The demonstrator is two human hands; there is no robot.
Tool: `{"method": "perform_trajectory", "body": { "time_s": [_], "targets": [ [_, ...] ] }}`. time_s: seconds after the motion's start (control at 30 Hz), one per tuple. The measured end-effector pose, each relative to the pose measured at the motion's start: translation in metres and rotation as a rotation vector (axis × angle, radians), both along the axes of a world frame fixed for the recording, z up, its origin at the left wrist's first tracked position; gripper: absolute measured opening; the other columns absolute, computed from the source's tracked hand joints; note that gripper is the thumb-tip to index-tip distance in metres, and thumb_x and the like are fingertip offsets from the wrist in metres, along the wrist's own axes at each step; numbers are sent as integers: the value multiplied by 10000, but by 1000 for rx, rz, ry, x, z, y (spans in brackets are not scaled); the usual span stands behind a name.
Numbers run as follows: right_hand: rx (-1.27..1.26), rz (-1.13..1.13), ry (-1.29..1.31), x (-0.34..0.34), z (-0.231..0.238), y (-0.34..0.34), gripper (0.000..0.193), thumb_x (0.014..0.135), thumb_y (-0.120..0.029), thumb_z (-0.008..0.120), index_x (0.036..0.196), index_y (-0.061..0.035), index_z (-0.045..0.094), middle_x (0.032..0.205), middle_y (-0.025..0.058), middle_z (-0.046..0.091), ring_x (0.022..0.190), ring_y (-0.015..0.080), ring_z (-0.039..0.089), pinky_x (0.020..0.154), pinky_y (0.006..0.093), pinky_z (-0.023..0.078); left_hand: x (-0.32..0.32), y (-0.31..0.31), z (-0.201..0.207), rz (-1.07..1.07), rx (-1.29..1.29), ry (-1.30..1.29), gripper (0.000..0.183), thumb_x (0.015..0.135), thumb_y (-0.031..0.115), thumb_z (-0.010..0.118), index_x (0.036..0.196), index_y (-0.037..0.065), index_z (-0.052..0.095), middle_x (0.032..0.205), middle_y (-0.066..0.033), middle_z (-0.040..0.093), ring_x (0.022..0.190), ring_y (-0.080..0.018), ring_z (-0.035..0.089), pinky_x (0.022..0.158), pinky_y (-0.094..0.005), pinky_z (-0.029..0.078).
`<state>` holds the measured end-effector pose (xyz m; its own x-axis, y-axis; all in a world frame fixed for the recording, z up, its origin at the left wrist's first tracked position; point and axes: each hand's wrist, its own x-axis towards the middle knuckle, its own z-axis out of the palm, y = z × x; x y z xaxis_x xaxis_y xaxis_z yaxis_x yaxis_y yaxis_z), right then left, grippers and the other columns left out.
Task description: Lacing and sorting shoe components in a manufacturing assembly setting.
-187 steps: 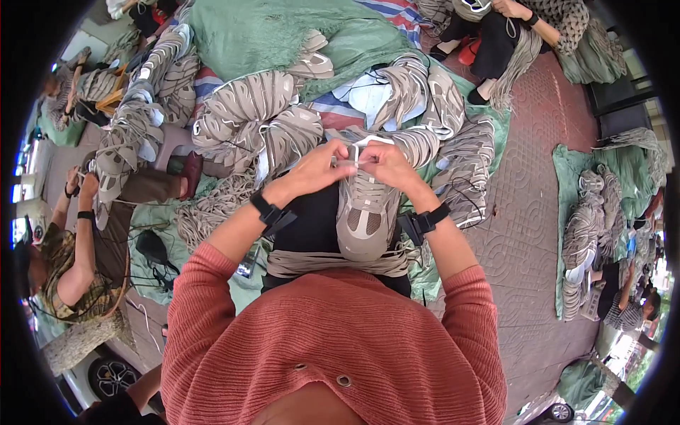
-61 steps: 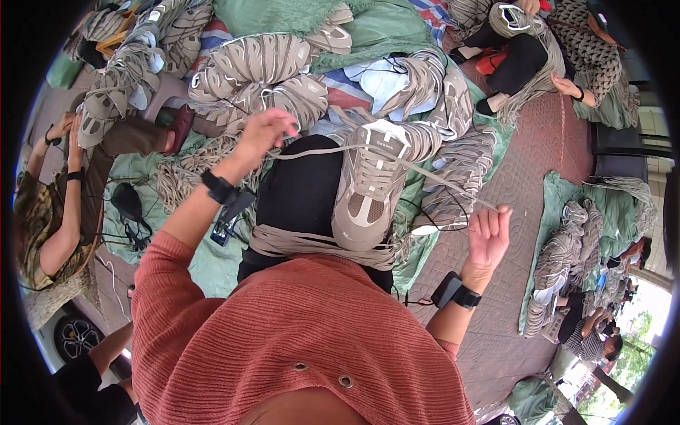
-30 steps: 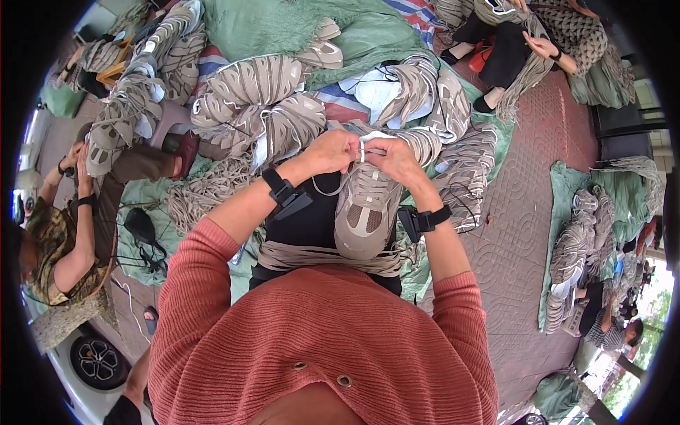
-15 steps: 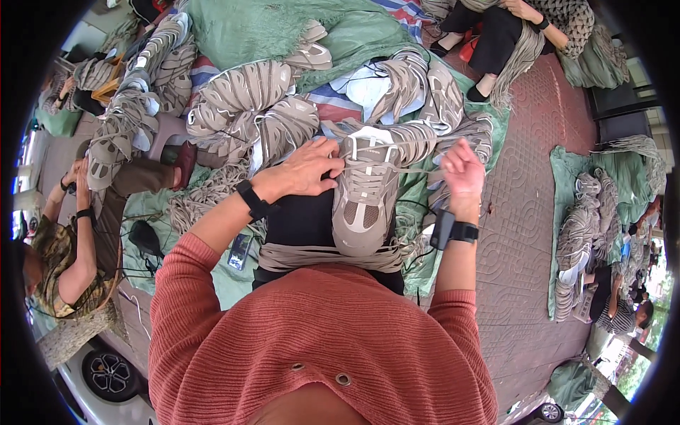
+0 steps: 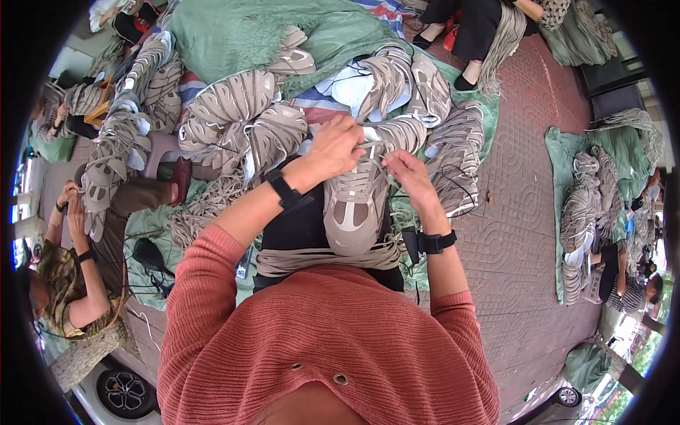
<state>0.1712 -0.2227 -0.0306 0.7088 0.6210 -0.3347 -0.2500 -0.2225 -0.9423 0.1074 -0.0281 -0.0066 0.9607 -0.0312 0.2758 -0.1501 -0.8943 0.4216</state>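
Note:
A beige-grey sneaker (image 5: 352, 230) rests on my lap with its toe toward me, its front laced with a flat beige lace. My left hand (image 5: 331, 152) is over the upper end of the lacing, its fingers closed on the shoelace (image 5: 367, 151). At the shoe's right upper edge, my right hand (image 5: 409, 175) has thumb and fingers pinched together on the lace by the eyelets. The fingertips of both hands partly hide the tongue and collar. Across my thighs, below the toe, lies a bundle of beige laces (image 5: 319, 262).
Strings of stacked shoe uppers (image 5: 237, 99) lie ahead, more uppers (image 5: 453, 152) to the right. Green sheeting (image 5: 234, 35) spreads underneath. Loose laces (image 5: 195, 212) are heaped left. A co-worker (image 5: 71, 273) sits left handling uppers; another person's legs (image 5: 482, 35) are ahead right. Red paving (image 5: 524, 198) lies right.
My right hand has come down and in from the right to the shoe's lacing. The lace that was stretched rightward is drawn in, and my left hand has moved onto the shoe's upper end.

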Motion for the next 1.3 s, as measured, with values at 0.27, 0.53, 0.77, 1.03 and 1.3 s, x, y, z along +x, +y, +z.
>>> {"method": "perform_trajectory", "body": {
  "time_s": [0.27, 0.53, 0.77, 1.03, 1.3],
  "targets": [
    [-135, 13, -308, -1, -1, 7, 210, 834, -206, 580, 746, -18, 613, 592, 10, 568, 512, 86, 476, 485, 251, 370, 0, 59, -16, 404, -461, -168, 106, 781, 90, 584, 850, 62, 508, 739, -96, 552, 677, -226, 558, 626, -332, 457],
    [-73, 36, -75, 14, 3, 14, 151, 735, -143, 591, 675, -7, 610, 588, 24, 562, 517, 92, 483, 492, 235, 364, -12, 82, 43, 584, -468, -640, 287, 716, 14, 605, 983, 27, 500, 829, -56, 513, 740, -181, 485, 706, -307, 416],
    [-78, 65, 134, 21, 8, 24, 119, 710, -120, 605, 642, -22, 606, 573, 4, 525, 531, 73, 452, 499, 210, 329, 10, 1, -16, -157, -43, 72, 104, 717, 99, 620, 815, 112, 586, 832, -39, 551, 895, -222, 488, 775, -384, 292],
    [-266, 280, -283, 40, 9, 13, 242, 742, -251, 703, 772, -21, 636, 740, 18, 582, 587, 90, 486, 546, 213, 380, 17, 3, -13, -319, -258, 208, 145, 721, 95, 631, 856, 96, 577, 778, -22, 506, 832, -189, 501, 745, -347, 276],
    [-123, 291, -280, 31, 6, 18, 251, 742, -213, 725, 955, -110, 643, 942, 11, 466, 854, 118, 472, 688, 245, 392, 24, 0, -8, -222, -414, 373, 110, 711, 85, 623, 805, 59, 572, 703, -47, 524, 684, -208, 536, 738, -359, 348]
  ]
}}
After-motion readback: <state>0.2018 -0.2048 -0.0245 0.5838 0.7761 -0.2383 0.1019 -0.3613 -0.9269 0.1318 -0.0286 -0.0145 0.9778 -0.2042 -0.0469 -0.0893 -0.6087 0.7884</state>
